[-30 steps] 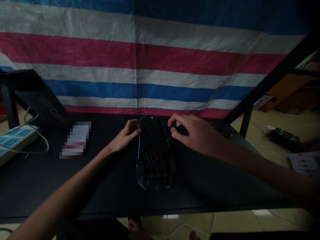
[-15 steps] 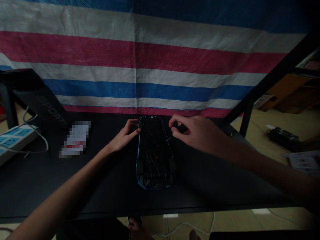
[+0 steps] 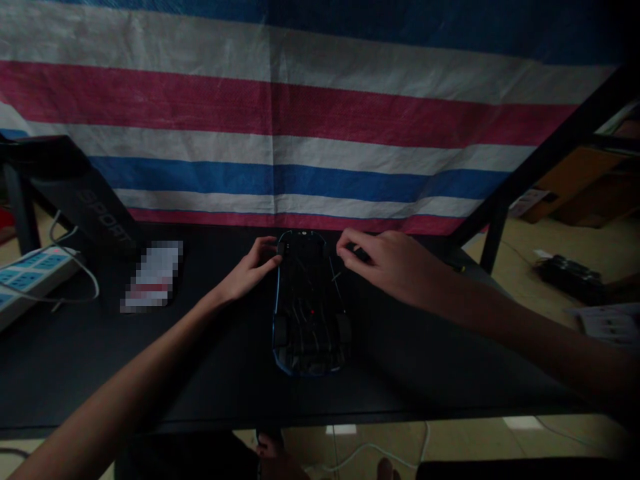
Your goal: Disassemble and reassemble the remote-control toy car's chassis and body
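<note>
A dark toy car (image 3: 309, 307) with a blue edge lies upside down in the middle of the black table (image 3: 210, 373), its wheels and underside facing up. My left hand (image 3: 249, 271) rests against the car's far left corner, fingers curled onto the wheel there. My right hand (image 3: 387, 265) is at the far right corner with its fingers pinched round a small black part (image 3: 361, 254); in the dim light I cannot name that part.
A striped red, white and blue tarp (image 3: 300, 127) hangs behind the table. On the left stand a black box marked SPORT (image 3: 85, 200), a blurred white card (image 3: 153, 277) and a power strip (image 3: 30, 283) with cable. Floor with clutter lies to the right.
My right hand has shifted slightly up and left beside the car's far right corner, still pinching the small black part. The left hand and the car have stayed put.
</note>
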`<state>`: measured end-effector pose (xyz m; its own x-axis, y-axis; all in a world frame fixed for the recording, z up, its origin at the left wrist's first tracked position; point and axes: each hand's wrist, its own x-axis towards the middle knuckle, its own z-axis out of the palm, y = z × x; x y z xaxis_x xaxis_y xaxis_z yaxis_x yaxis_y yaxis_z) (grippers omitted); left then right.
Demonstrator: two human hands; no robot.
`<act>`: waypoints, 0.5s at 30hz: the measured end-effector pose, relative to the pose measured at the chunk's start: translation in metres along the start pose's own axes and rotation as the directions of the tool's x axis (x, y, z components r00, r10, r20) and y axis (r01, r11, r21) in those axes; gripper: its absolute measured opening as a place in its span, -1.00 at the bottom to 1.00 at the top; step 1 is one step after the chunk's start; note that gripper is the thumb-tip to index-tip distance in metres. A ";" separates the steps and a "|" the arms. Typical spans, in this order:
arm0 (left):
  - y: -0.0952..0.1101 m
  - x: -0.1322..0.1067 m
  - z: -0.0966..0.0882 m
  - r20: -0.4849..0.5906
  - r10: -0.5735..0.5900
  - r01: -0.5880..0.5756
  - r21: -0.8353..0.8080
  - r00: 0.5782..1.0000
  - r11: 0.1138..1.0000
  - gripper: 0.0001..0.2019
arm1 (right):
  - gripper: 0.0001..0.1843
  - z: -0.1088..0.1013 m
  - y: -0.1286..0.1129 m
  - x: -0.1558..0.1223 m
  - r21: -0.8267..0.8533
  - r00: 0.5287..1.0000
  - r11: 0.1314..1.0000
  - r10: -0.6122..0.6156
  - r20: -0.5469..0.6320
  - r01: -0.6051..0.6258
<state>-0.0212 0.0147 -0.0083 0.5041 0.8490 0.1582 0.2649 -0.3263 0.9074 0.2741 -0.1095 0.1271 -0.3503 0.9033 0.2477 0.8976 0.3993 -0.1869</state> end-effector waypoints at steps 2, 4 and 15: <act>-0.002 0.000 0.000 -0.006 0.001 -0.001 -0.001 1.000 1.000 -0.34 | -0.85 0.001 0.001 0.001 0.076 1.000 0.997 -0.022 0.000 0.022; -0.003 0.001 0.000 -0.010 0.003 -0.003 -0.005 1.000 1.000 -0.35 | -0.82 0.002 0.002 0.001 0.134 0.999 0.990 -0.034 -0.031 0.038; -0.003 0.003 0.001 -0.017 0.004 -0.005 -0.009 1.000 1.000 -0.38 | -0.79 -0.003 -0.001 -0.003 -0.064 1.000 0.998 0.009 0.008 -0.008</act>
<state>-0.0204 0.0177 -0.0111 0.4916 0.8543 0.1686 0.2548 -0.3263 0.9103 0.2748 -0.1128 0.1300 -0.3446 0.9079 0.2384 0.9157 0.3811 -0.1275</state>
